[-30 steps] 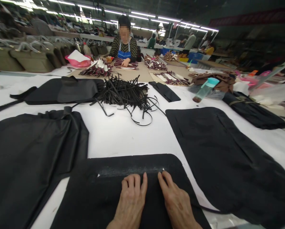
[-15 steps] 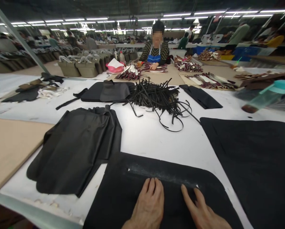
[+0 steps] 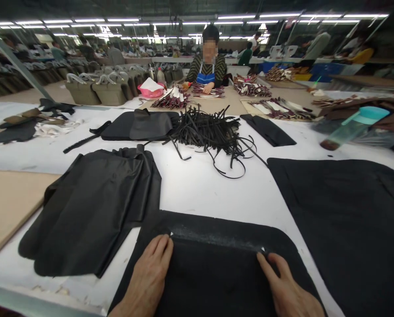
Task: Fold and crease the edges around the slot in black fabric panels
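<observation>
A black, leather-like panel [image 3: 217, 281] with rounded corners lies flat before me. A whitish streak [image 3: 213, 241] crosses its upper part, with a small white triangular mark [image 3: 171, 234] near its left end and another white mark [image 3: 263, 249] near its right. My left hand [image 3: 149, 270] rests on the panel, fingers extended, tips beside the left mark. On the other side, my right hand [image 3: 286, 281] touches the surface with its index fingertip just below the right mark. Its thumb and index are apart; the remaining fingers are partly hidden. Neither hand grasps anything.
Black folded panels [image 3: 88, 211] are piled to the left, near a beige board [image 3: 12, 202]. A heap of black strips [image 3: 210, 127] lies ahead. Another black panel [image 3: 342, 211] and a teal-lidded bottle [image 3: 355, 125] are at right. A co-worker [image 3: 208, 66] sits across the table.
My left hand has slid left along the panel, from its middle to the left white mark. My right hand stays by the right mark. The view has shifted slightly.
</observation>
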Demonstrator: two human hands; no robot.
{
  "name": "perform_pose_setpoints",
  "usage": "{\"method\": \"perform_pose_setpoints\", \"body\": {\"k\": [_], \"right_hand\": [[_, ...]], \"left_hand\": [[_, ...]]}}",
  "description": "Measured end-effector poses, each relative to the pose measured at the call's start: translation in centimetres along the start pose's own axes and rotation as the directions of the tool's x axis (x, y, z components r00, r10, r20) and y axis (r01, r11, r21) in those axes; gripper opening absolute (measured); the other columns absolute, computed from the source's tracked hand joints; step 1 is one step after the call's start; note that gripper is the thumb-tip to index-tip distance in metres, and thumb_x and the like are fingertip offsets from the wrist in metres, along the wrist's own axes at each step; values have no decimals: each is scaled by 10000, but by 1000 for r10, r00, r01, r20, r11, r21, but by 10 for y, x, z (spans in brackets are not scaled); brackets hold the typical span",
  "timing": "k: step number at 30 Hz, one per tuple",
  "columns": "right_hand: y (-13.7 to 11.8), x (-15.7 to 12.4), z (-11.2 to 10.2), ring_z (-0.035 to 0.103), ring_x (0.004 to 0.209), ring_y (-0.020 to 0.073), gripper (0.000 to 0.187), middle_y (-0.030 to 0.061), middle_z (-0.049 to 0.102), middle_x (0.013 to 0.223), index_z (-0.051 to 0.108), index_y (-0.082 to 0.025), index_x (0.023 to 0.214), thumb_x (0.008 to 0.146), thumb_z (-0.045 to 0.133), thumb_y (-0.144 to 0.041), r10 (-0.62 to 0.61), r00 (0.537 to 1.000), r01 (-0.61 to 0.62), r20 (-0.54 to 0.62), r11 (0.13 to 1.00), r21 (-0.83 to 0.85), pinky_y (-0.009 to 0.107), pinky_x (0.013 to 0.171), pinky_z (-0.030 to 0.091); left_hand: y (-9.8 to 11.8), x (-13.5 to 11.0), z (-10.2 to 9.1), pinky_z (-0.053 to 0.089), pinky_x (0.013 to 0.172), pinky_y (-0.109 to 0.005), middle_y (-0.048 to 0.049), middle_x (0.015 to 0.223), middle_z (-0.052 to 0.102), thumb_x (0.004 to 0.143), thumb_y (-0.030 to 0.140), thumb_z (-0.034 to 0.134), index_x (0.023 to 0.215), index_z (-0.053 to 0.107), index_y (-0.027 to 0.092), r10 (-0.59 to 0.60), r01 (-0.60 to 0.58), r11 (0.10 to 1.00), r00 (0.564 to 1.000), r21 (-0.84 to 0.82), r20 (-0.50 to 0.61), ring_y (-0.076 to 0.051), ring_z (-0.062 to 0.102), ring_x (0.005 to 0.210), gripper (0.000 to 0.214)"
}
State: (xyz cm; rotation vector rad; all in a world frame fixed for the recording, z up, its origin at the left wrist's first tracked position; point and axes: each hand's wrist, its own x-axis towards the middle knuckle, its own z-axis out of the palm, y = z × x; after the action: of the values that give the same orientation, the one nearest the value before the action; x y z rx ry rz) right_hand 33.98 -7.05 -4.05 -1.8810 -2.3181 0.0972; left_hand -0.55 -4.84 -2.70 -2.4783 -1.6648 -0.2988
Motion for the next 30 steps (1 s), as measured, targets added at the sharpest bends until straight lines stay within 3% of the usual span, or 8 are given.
{"method": "perform_pose_setpoints", "body": {"k": [5,9,12,14,18,23,26,30], "right_hand": [[-40,21,-37,640,850,166,348,94,571,1063,482,-213,1220,914,321,-181,63,993,-20,-102,927,375,227,718,532],[-81,45,-51,594,947,153,294,63,586,989,495,-222,1177,932,335,-189,70,978,60,-199,812,581,220,814,491],[-95,52,-42,601,911,147,309,68,576,996,497,-208,1174,929,315,-157,46,978,89,-202,786,612,217,790,498],[-98,51,-32,616,844,147,335,83,565,1014,482,-192,1191,920,294,-137,2,981,115,-195,800,589,218,726,514],[-100,49,-22,615,705,145,364,95,568,1001,479,-185,1157,876,268,-92,-44,986,120,-160,853,509,227,579,508],[-106,54,-25,602,743,157,291,60,573,865,530,-203,1000,887,270,-136,19,1000,-15,-2,840,542,252,656,494],[-110,57,-28,587,768,166,277,47,572,816,537,-213,904,909,261,-198,29,997,-69,78,812,579,268,697,471],[-108,59,-41,562,715,140,285,-1,575,760,537,-232,803,932,288,-278,7,966,-178,257,740,649,237,663,423]], "left_hand": [[20,11,-21,482,877,-332,-75,1088,622,870,141,400,1068,603,189,-153,137,853,988,-503,9,-215,555,1022,287],[63,33,-40,494,606,-258,-46,796,650,901,394,382,1009,607,161,6,574,162,813,-803,582,-133,592,638,341],[83,45,-40,432,456,-229,-89,854,640,835,562,413,988,575,122,160,686,-285,723,-670,672,-114,564,532,493],[89,50,-37,391,409,-205,-82,799,630,796,600,453,940,562,113,235,701,-402,701,-589,674,-102,544,486,519],[89,51,-37,356,380,-187,-27,709,598,760,356,548,921,555,122,180,731,-299,675,-614,716,-83,496,436,284],[81,40,-34,460,637,-229,-42,902,615,777,116,470,1017,569,190,65,277,273,950,-921,305,-123,575,702,269],[79,33,-27,432,632,-206,-34,802,597,855,91,366,952,576,186,173,-4,441,982,-897,80,-120,571,710,251],[76,32,-25,394,562,-193,-7,698,553,892,126,337,899,572,188,102,-3,522,993,-853,59,-103,537,609,243]]}}
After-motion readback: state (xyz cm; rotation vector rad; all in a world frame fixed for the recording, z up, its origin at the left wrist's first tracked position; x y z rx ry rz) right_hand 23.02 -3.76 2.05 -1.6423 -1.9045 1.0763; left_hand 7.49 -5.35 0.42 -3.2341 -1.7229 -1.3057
